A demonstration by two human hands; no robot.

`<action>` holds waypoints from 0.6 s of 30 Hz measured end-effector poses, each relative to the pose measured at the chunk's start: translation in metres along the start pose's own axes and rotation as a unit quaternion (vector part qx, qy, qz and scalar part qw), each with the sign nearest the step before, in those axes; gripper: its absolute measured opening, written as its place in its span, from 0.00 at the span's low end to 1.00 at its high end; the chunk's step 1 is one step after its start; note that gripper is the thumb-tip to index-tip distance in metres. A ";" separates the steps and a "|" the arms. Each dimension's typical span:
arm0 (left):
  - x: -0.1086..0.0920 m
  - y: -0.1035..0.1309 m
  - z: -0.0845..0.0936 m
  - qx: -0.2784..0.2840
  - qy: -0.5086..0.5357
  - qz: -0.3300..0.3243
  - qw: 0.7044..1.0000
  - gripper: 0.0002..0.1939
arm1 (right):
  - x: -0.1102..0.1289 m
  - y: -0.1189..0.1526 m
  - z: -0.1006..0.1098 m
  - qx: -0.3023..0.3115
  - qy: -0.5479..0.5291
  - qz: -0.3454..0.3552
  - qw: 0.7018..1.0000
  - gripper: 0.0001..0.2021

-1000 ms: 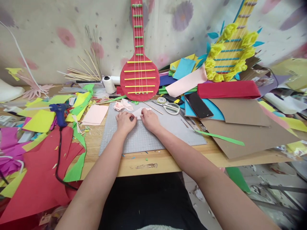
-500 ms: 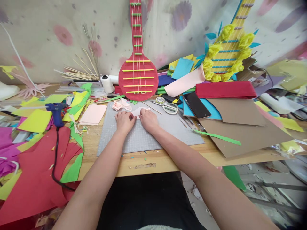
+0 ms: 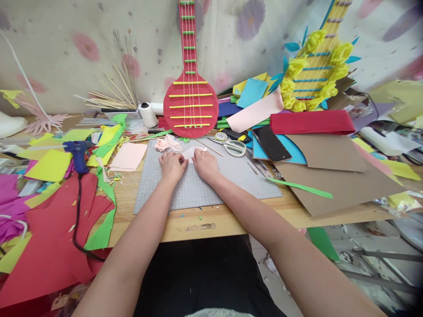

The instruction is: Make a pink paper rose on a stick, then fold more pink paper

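Note:
A small pale pink sheet of paper [image 3: 191, 154] lies on the grey cutting mat [image 3: 191, 189], partly covered by my hands. My left hand [image 3: 172, 166] pinches its near left edge between thumb and fingers. On the other side, my right hand [image 3: 205, 164] has its fingers closed on the right part of the same sheet. Just beyond my left hand sits a crumpled pink paper flower [image 3: 168, 143]. A pair of scissors [image 3: 235, 148] with pale handles rests on the mat to the right of my hands.
A stack of pink paper squares [image 3: 128, 156] and a blue glue gun [image 3: 78, 155] lie left. A red paper lute [image 3: 191, 105] stands behind the mat. To the right are a phone [image 3: 272, 144], brown cardboard [image 3: 343, 189] and a yellow flowered instrument [image 3: 313, 75].
Both hands stay almost in place on the pink paper. The whole view has shifted very slightly; nothing else visibly moved.

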State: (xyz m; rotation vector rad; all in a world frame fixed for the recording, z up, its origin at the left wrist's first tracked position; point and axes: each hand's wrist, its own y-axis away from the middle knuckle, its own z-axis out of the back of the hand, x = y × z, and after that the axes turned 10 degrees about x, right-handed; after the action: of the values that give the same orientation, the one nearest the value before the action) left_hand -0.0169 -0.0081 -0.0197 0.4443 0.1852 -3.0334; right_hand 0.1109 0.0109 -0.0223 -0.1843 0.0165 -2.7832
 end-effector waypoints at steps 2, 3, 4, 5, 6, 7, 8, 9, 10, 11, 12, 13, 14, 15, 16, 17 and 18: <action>-0.001 -0.001 -0.001 0.000 0.005 -0.002 1.000 0.09 | 0.001 0.000 0.001 0.000 -0.001 -0.002 1.000 0.11; -0.001 -0.001 -0.001 -0.001 0.010 -0.006 1.000 0.08 | 0.001 0.001 0.001 0.002 -0.001 -0.004 1.000 0.11; -0.002 -0.001 -0.001 0.000 0.016 -0.010 1.000 0.07 | 0.001 0.001 0.001 0.003 -0.001 -0.006 1.000 0.11; -0.002 -0.002 -0.002 0.001 0.022 -0.016 1.000 0.07 | 0.001 0.001 0.001 0.005 0.000 -0.007 1.000 0.11; -0.003 -0.002 -0.003 0.002 0.026 -0.022 0.999 0.06 | 0.001 0.001 0.001 0.007 0.001 -0.009 1.000 0.11; -0.004 -0.002 -0.003 0.003 0.029 -0.027 0.999 0.06 | 0.002 0.001 0.001 0.009 0.001 -0.011 1.000 0.11; -0.005 -0.002 -0.004 0.005 0.029 -0.032 0.999 0.06 | 0.002 0.001 0.001 0.011 0.001 -0.012 1.000 0.11; -0.006 -0.002 -0.004 0.006 0.027 -0.034 0.999 0.07 | 0.002 0.001 0.001 0.012 0.001 -0.013 1.000 0.12; -0.007 -0.002 -0.004 0.007 0.025 -0.035 0.999 0.08 | 0.002 0.001 0.001 0.012 0.000 -0.013 1.000 0.12; -0.007 -0.002 -0.004 0.007 0.023 -0.035 0.999 0.08 | 0.002 0.001 0.000 0.011 0.000 -0.014 1.000 0.12; -0.008 -0.001 -0.003 0.008 0.023 -0.033 0.999 0.09 | 0.002 0.001 0.000 0.008 -0.001 -0.014 1.000 0.13; -0.009 -0.001 -0.003 0.009 0.024 -0.030 0.999 0.09 | 0.002 0.002 0.000 0.004 -0.001 -0.014 1.000 0.13; -0.009 -0.001 -0.002 0.009 0.024 -0.026 0.999 0.09 | 0.002 0.002 0.000 -0.001 -0.002 -0.013 1.000 0.14; -0.010 0.000 -0.002 0.008 0.025 -0.022 0.999 0.09 | 0.002 0.003 0.000 -0.004 -0.004 -0.012 1.000 0.14; -0.010 0.000 -0.001 0.006 0.025 -0.018 1.000 0.09 | 0.002 0.004 0.001 -0.005 -0.005 -0.010 1.000 0.14; -0.010 0.000 -0.001 0.005 0.024 -0.016 1.000 0.09 | 0.001 0.005 0.002 -0.004 -0.007 -0.009 1.000 0.14; -0.011 0.000 -0.001 0.005 0.024 -0.015 1.000 0.09 | 0.001 0.006 0.003 -0.002 -0.009 -0.007 1.000 0.14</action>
State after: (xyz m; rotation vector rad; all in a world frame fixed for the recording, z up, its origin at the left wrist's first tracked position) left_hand -0.0065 -0.0072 -0.0171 0.5214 0.1810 -3.0553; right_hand 0.1122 0.0048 -0.0197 -0.2114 0.0151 -2.7955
